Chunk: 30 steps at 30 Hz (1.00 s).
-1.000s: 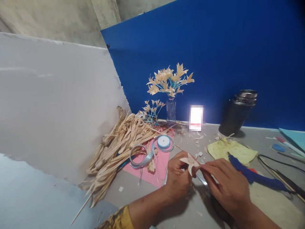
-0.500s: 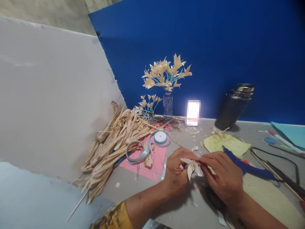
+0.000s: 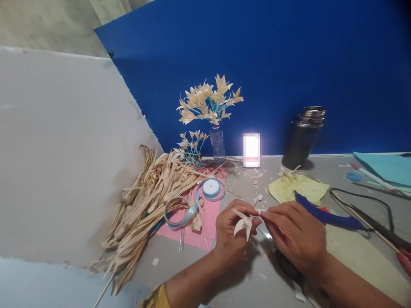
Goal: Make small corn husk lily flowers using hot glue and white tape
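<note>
My left hand (image 3: 234, 229) is closed, its thumb and fingers pinching a pale flower (image 3: 244, 225) made of dried corn husk, petals facing me. My right hand (image 3: 295, 233) meets it fingertip to fingertip, pinched on a small whitish piece (image 3: 260, 211) whose kind I cannot make out. Beneath the hands lies a pair of scissors; one blade (image 3: 265, 232) shows between them and the dark handle is partly covered by my right hand. Blue-handled pliers (image 3: 332, 218) rest just beyond my right hand.
Dried corn husks (image 3: 141, 214) are heaped at the left. Ribbon spools (image 3: 211, 189) sit on pink paper (image 3: 205, 241). Husk flowers (image 3: 205, 100) stand in a glass bottle (image 3: 217, 143) near a bright phone-like screen (image 3: 252, 149) and a dark flask (image 3: 303, 137). Scraps and yellow paper (image 3: 298, 188) lie about.
The husk flower has shifted left and turned with my left hand, away from my right fingertips. A whitish piece now shows between the fingertips. The whole view has tilted slightly.
</note>
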Motion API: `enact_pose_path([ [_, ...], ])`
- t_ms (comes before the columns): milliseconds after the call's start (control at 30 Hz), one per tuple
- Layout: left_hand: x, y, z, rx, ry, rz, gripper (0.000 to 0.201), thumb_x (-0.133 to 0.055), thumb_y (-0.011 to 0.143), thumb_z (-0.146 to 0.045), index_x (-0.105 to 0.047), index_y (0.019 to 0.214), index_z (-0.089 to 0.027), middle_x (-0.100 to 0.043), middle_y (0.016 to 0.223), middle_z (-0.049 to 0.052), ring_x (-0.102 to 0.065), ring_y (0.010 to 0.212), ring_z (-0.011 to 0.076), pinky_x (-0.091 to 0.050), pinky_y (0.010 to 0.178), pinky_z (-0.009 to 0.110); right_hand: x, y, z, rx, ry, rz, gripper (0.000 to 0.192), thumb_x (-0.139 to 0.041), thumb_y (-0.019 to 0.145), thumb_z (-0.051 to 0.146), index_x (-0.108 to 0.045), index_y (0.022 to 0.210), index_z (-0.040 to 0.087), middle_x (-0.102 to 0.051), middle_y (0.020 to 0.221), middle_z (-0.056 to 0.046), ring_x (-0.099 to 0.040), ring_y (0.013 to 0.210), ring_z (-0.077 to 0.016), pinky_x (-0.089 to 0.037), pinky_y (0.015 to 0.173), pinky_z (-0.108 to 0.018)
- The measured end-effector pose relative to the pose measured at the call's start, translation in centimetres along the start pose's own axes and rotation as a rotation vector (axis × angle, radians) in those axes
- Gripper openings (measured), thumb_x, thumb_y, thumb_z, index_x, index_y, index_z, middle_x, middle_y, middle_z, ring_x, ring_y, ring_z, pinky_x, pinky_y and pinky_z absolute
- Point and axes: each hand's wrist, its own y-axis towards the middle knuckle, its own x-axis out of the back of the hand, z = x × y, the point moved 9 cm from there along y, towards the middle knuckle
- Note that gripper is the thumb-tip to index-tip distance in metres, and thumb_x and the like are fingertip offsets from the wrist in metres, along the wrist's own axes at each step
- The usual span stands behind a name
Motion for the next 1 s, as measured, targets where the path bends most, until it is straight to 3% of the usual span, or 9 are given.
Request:
enact_pose_path([
  [133,0.2,0.4,2.4,0.273,-0.203,-0.053,0.024,-0.087,0.072,-0.034,-0.073,0.081,-0.017,-0.069,0.083,0.001,-0.057,0.047,0.0062,-0.042,0.047,0.02,-0.1,0.2,-0.1,-0.009,0.011,0.013,0.011,-0.065,0.095,0.01,-0.072,0.1,0.017,-0.072,0.084,-0.006,-0.06,0.078,-0.0199,-0.046,0.071,-0.033],
  [300,0.0,0.8,3.2,0.404,-0.313,-0.075,0.04,-0.094,0.06,-0.041,-0.071,0.076,-0.014,-0.07,0.072,0.001,-0.052,0.039,0.0049,-0.033,0.037,0.017,-1.1,-0.2,0.0,-0.005,0.046,0.107,0.018,-0.06,0.098,0.012,-0.071,0.112,0.016,-0.068,0.081,-0.005,-0.055,0.075,-0.0213,-0.042,0.068,-0.035],
  [600,-0.3,0.5,4.2,0.461,-0.441,-0.03,0.043,-0.095,0.06,-0.042,-0.072,0.081,-0.013,-0.067,0.064,-0.001,-0.047,0.036,0.003,-0.029,0.036,0.015,-0.8,-0.1,0.3,-0.011,0.091,0.073,0.026,-0.055,0.096,0.007,-0.07,0.115,0.017,-0.063,0.075,-0.003,-0.052,0.071,-0.0203,-0.04,0.064,-0.034],
  [800,-0.7,0.7,4.5,0.468,-0.516,0.002,0.042,-0.095,0.061,-0.04,-0.07,0.08,-0.014,-0.068,0.07,-0.001,-0.044,0.035,0.0014,-0.026,0.036,0.015,-0.8,-0.2,0.3,-0.012,0.166,0.052,0.032,-0.055,0.093,0.005,-0.069,0.12,0.015,-0.064,0.075,-0.004,-0.054,0.07,-0.0201,-0.045,0.062,-0.034],
  [1000,-1.0,0.6,4.7,0.488,-0.544,0.008,0.043,-0.095,0.063,-0.043,-0.07,0.08,-0.012,-0.058,0.052,-0.004,-0.04,0.034,0.0023,-0.024,0.037,0.015,-0.5,0.2,0.4,-0.022,0.201,0.049,0.04,-0.054,0.093,0.005,-0.068,0.128,0.016,-0.062,0.071,-0.004,-0.058,0.071,-0.0221,-0.048,0.062,-0.034],
])
